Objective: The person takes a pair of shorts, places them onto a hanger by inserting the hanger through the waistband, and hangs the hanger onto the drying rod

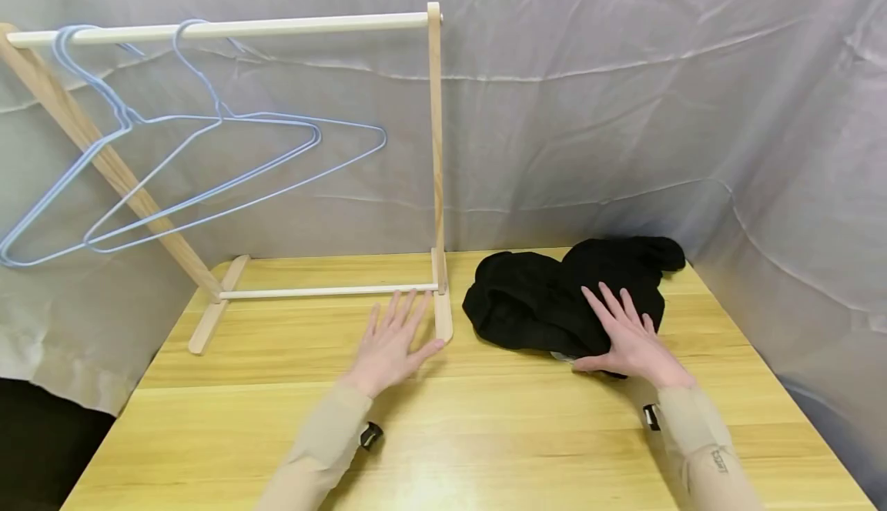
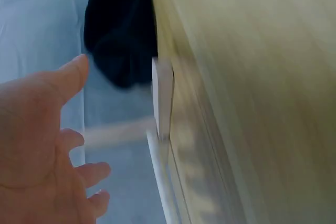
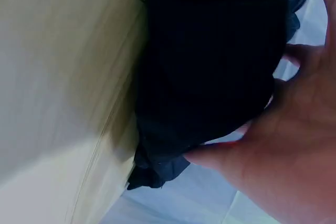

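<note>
I see the black cloth (image 1: 527, 299) bunched near the counter's (image 1: 513, 442) far right corner, my right grip (image 1: 627, 345) over its near side with fingers spread apart. My left grip (image 1: 391, 345) is splayed too, beside the right foot of the wooden rack (image 1: 437, 157) along the far edge, where blue hangers (image 1: 220, 118) hang.
</note>
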`<state>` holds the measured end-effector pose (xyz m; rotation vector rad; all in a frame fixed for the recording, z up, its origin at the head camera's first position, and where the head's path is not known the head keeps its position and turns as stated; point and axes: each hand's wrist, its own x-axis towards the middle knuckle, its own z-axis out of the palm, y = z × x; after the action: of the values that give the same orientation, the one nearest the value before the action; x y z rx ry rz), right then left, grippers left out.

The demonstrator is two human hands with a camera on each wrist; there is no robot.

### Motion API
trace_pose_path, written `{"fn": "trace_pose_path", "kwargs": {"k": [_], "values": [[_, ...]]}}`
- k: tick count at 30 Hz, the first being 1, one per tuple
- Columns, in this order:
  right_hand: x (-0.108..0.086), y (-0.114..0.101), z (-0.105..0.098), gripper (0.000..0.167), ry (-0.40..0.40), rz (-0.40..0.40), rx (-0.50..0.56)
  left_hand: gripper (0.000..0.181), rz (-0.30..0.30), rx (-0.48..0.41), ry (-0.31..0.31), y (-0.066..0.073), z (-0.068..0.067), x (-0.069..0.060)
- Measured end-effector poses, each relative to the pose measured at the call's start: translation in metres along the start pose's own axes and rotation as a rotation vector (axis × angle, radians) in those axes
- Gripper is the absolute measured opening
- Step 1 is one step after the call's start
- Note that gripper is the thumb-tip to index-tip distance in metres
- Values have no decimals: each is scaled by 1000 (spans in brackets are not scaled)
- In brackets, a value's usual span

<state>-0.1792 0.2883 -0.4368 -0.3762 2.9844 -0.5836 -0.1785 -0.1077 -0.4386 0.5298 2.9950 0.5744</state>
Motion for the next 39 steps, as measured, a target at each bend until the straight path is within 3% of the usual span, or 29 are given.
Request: {"fn": "trace_pose_path", "kwargs": {"k": [4, 7, 12, 16, 21, 25, 27, 31, 35, 39], "values": [[8, 3, 2, 123, -74, 3, 7, 83, 89, -53, -59, 18, 5, 8], [13, 5, 2, 112, -94, -3, -11, 85, 147, -130, -93, 27, 11, 15], [18, 5, -1, 90, -57, -55, -52, 94, 223, -286, -111, 37, 22, 30], [19, 3, -3, 74, -20, -91, -76, 103, 236, -372, -147, 46, 30, 41], [17, 0, -2, 61, -10, -83, -92, 116, 249, -299, -189, 60, 37, 59], [14, -3, -1, 55, -25, -65, -76, 122, 213, -258, -211, 70, 39, 68], [14, -4, 1, 52, -26, -62, -70, 118, 194, -233, -226, 73, 40, 70], [13, -3, 3, 49, -20, -62, -75, 95, 196, -86, -220, 76, 41, 74], [11, -2, 3, 49, -43, -65, -60, 79, 215, 58, -160, 79, 40, 72], [7, 0, 5, 50, -87, -44, -32, 75, 224, 85, -133, 80, 40, 66]]}}
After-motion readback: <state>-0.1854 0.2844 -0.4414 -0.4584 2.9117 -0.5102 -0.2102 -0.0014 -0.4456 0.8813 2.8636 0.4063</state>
